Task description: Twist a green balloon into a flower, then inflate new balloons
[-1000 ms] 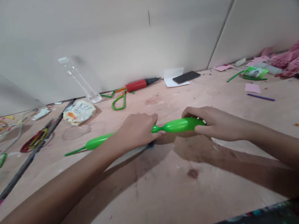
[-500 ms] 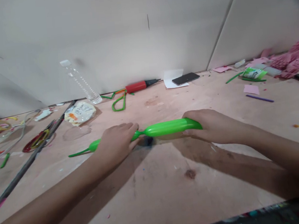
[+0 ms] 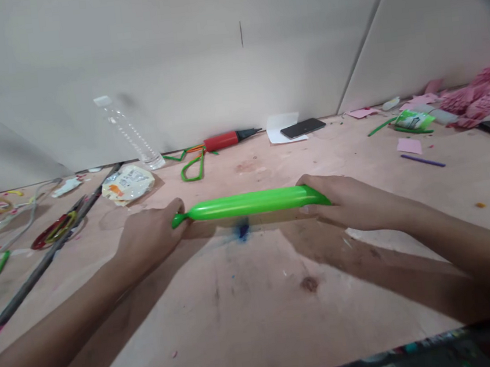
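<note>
Head view: looking down over a plywood table (image 3: 258, 310). Holding one long green balloon (image 3: 251, 203) level and crosswise near the middle of the board, just above it or barely resting on it; not managing to tell which. Closing the left hand (image 3: 152, 237) around the pinched left end, fingers curled shut on the narrow neck there. Wrapping the right hand (image 3: 347, 202) over the rounded right end, fingers folded down on it. Clamping with both hands, one at each end, well apart, leaving the full inflated length bare between them.

Judging the handling: likely weighing next to nothing, soft and springy, yielding under the fingers, a little slick on its glossy skin, and apt to burst under a nail or against a rough patch of board. Probably gripping best at the ends, as now, or around the body with flat pads rather than fingertips, avoiding a hard squeeze in the middle.

Counting: one inflated balloon, two hands. Further back, by the wall, noting one red hand pump (image 3: 223, 141), one clear plastic bottle (image 3: 128, 131), one dark phone (image 3: 303, 127) lying on one white sheet (image 3: 274, 123), one crumpled packet (image 3: 128, 184), and limp green loops (image 3: 193, 167) beside the pump, number hard to tell. Off to the right, spotting one purple stick (image 3: 423, 160) and one pink paper scrap (image 3: 411, 145) near it.
</note>
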Demonstrator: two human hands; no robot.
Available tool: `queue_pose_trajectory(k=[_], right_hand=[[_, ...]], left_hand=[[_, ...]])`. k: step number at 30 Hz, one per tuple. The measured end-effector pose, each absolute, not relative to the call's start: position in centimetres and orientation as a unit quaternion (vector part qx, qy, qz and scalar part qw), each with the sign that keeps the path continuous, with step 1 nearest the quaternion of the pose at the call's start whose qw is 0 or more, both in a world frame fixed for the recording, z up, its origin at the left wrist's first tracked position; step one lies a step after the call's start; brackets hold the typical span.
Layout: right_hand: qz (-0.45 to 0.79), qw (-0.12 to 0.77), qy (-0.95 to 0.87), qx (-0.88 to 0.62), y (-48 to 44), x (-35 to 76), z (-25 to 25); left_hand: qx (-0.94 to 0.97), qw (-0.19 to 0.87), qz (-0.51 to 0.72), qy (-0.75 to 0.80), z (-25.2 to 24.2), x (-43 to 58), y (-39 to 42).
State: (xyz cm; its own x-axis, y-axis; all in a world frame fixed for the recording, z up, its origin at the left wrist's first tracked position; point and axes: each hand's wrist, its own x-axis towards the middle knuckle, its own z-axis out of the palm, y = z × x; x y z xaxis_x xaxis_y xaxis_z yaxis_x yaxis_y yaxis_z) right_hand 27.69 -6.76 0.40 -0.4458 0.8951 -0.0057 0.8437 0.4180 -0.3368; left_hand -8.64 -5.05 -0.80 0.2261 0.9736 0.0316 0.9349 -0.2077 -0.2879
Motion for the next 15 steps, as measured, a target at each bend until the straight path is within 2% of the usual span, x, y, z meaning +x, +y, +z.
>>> queue_pose_trajectory(k=[3,9,12,15], right_hand=[[0.126,0.082,-0.846,-0.512,-6.6,27.7,0.5],[0.147,0.109,-0.864,-0.469,-8.2,26.1,-0.3],[0.139,0.141,-0.867,-0.457,-9.3,24.7,-0.7],[0.114,0.117,-0.871,-0.463,-9.6,24.2,-0.8]], left_hand=[[-0.775,0.133,0.088,-0.611,0.1,-9.2,-4.9],[-0.876,0.059,-0.007,-0.479,0.6,-4.5,-6.7],[-0.882,0.06,0.01,-0.468,0.2,-0.6,-8.1],[-0.898,0.076,0.024,-0.432,0.0,1.7,-8.6]])
